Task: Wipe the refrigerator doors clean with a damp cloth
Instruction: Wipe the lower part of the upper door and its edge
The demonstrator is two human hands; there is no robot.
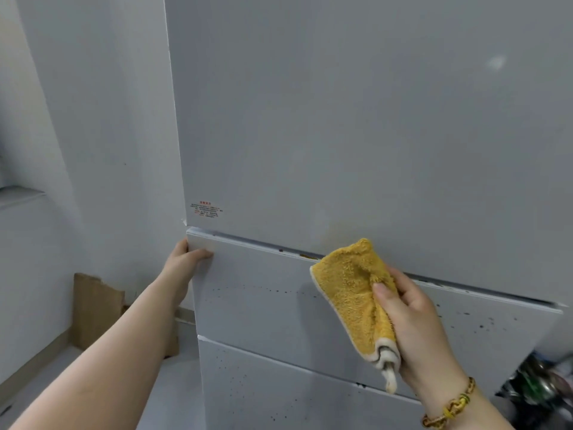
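Note:
A white refrigerator fills the view, with a large upper door, a middle door and a lower door. Dark specks dot the middle and lower doors. My right hand grips a folded yellow cloth with a white edge, held against the seam between the upper and middle doors. A faint yellowish stain shows on the upper door just above the cloth. My left hand holds the top left corner of the middle door, thumb on its front.
A small red-lettered sticker sits at the upper door's lower left corner. A brown cardboard piece leans against the white wall on the left. Dark cluttered items lie at the lower right.

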